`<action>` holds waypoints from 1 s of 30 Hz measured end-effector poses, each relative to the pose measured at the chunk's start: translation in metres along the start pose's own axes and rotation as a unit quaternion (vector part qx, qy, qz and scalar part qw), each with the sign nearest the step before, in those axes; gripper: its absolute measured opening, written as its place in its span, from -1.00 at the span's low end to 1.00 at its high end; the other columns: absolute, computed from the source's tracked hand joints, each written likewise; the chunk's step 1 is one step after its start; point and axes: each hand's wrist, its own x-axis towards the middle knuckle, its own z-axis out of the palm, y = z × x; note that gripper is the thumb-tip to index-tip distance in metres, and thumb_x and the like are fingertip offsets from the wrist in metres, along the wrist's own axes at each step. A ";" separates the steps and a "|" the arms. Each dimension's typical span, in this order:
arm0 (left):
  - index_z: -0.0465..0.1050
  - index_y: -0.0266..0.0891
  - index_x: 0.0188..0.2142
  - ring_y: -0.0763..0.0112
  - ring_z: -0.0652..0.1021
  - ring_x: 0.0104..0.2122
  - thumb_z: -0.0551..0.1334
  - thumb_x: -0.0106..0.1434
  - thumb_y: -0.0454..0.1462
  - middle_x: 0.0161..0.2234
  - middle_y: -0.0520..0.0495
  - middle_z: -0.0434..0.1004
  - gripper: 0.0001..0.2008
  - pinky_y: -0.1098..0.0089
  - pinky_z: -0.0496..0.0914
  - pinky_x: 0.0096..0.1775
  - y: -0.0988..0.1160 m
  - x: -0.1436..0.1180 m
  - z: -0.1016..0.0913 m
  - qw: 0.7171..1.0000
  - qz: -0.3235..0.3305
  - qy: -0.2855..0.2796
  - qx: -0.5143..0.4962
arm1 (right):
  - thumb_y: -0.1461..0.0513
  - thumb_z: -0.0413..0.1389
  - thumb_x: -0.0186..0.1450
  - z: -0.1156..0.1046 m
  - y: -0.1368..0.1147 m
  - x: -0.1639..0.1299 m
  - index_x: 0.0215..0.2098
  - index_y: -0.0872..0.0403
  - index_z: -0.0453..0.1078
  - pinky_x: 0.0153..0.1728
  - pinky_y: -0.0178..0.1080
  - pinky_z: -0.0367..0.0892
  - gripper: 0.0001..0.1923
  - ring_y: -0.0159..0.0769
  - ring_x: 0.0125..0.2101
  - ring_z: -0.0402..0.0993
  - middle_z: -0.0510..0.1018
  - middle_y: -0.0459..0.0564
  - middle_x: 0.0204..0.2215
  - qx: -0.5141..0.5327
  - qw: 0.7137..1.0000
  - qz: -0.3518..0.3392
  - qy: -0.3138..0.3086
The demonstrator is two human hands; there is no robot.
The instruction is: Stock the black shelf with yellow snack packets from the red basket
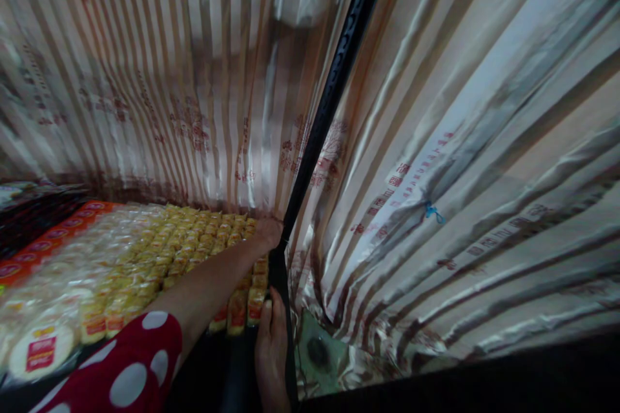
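Observation:
My left hand (268,231) reaches out on a bare forearm from a red sleeve with white dots (126,368). It sits at the far end of several rows of yellow packets (194,239), right beside a black upright post (334,87). Its fingers are hidden, so its grip is unclear. Lower down, my right hand (271,352) is wrapped on the same post, next to the nearest yellow and red packets (238,310).
Long plastic-wrapped packs with beige stripes and red print (159,77) stand behind the packets and fan out to the right of the post (460,142). Round white packs with red labels (41,348) lie at the left, by an orange-red box edge (53,232).

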 end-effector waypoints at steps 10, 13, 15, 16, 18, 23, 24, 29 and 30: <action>0.38 -0.25 -0.21 0.39 0.42 -0.15 0.00 0.18 -0.45 -0.22 -0.08 0.47 -0.73 0.34 0.32 -0.09 0.036 -0.163 -0.028 0.938 0.037 0.263 -0.222 | 0.07 -0.25 0.32 -0.008 -0.020 -0.006 0.15 0.23 0.08 0.10 0.05 0.06 -0.45 -0.10 0.14 0.11 0.23 0.27 0.11 -0.044 0.990 -0.127 0.052; 0.37 -0.24 -0.28 0.42 0.45 -0.25 -0.04 0.21 -0.44 -0.32 -0.06 0.47 -0.75 0.37 0.34 -0.16 0.037 -0.261 -0.014 0.921 0.035 0.263 -0.284 | 0.17 -0.23 0.33 -0.014 -0.028 -0.023 0.17 0.19 0.05 0.09 0.05 0.08 -0.53 -0.15 0.15 0.09 0.21 0.23 0.12 -0.064 0.970 -0.226 0.056; 0.37 -0.24 -0.32 0.42 0.44 -0.30 -0.06 0.21 -0.44 -0.37 -0.07 0.46 -0.74 0.40 0.35 -0.24 0.031 -0.321 -0.002 0.933 -0.031 0.190 -0.303 | 0.23 -0.22 0.33 -0.018 -0.033 -0.039 0.17 0.16 0.04 0.07 0.04 0.11 -0.55 -0.17 0.14 0.10 0.23 0.21 0.11 -0.067 0.954 -0.291 0.033; 0.38 -0.24 -0.36 0.42 0.45 -0.32 -0.06 0.20 -0.43 -0.39 -0.07 0.45 -0.74 0.41 0.35 -0.26 0.027 -0.346 0.005 0.938 -0.057 0.154 -0.304 | 0.25 -0.21 0.32 -0.019 -0.035 -0.048 0.17 0.14 0.04 0.06 0.03 0.14 -0.55 -0.17 0.12 0.13 0.26 0.20 0.09 -0.067 0.945 -0.320 0.016; 0.40 -0.24 -0.38 0.40 0.46 -0.29 -0.05 0.16 -0.45 -0.35 -0.09 0.45 -0.73 0.40 0.35 -0.23 0.015 -0.384 0.019 0.941 -0.105 0.082 -0.311 | 0.27 -0.16 0.30 -0.020 -0.039 -0.068 0.15 0.12 0.09 0.02 0.01 0.20 -0.57 -0.19 0.07 0.21 0.34 0.18 0.03 -0.068 0.929 -0.363 -0.029; 0.43 -0.27 -0.38 0.39 0.48 -0.22 0.00 0.06 -0.50 -0.29 -0.09 0.49 -0.72 0.39 0.32 -0.12 -0.019 -0.420 0.053 0.910 -0.295 -0.026 -0.290 | 0.28 -0.14 0.29 -0.013 -0.044 -0.128 0.02 0.09 0.26 -0.10 -0.12 0.34 -0.65 -0.25 -0.15 0.43 0.53 0.08 -0.20 -0.054 0.926 -0.326 -0.182; 0.44 -0.28 -0.37 0.39 0.48 -0.21 0.01 0.06 -0.50 -0.27 -0.09 0.50 -0.73 0.40 0.31 -0.11 -0.024 -0.420 0.059 0.898 -0.328 -0.051 -0.288 | 0.26 -0.14 0.29 -0.010 -0.042 -0.140 -0.01 0.09 0.29 -0.12 -0.14 0.35 -0.65 -0.26 -0.18 0.45 0.54 0.07 -0.22 -0.058 0.933 -0.284 -0.214; 0.46 -0.32 -0.28 0.34 0.53 -0.26 0.05 0.14 -0.45 -0.27 -0.15 0.55 -0.76 0.43 0.36 -0.23 -0.038 -0.416 0.086 0.857 -0.386 -0.179 -0.292 | 0.21 -0.10 0.22 0.025 -0.004 -0.183 -0.13 0.11 0.42 -0.12 -0.15 0.35 -0.65 -0.23 -0.20 0.48 0.56 0.07 -0.22 -0.054 0.951 -0.029 -0.302; 0.47 -0.32 -0.28 0.33 0.53 -0.27 0.05 0.16 -0.45 -0.28 -0.16 0.55 -0.76 0.43 0.36 -0.26 -0.040 -0.415 0.090 0.857 -0.382 -0.189 -0.289 | 0.22 -0.11 0.20 0.034 0.007 -0.187 -0.15 0.12 0.43 -0.11 -0.14 0.34 -0.65 -0.22 -0.20 0.49 0.56 0.08 -0.22 -0.053 0.952 0.005 -0.300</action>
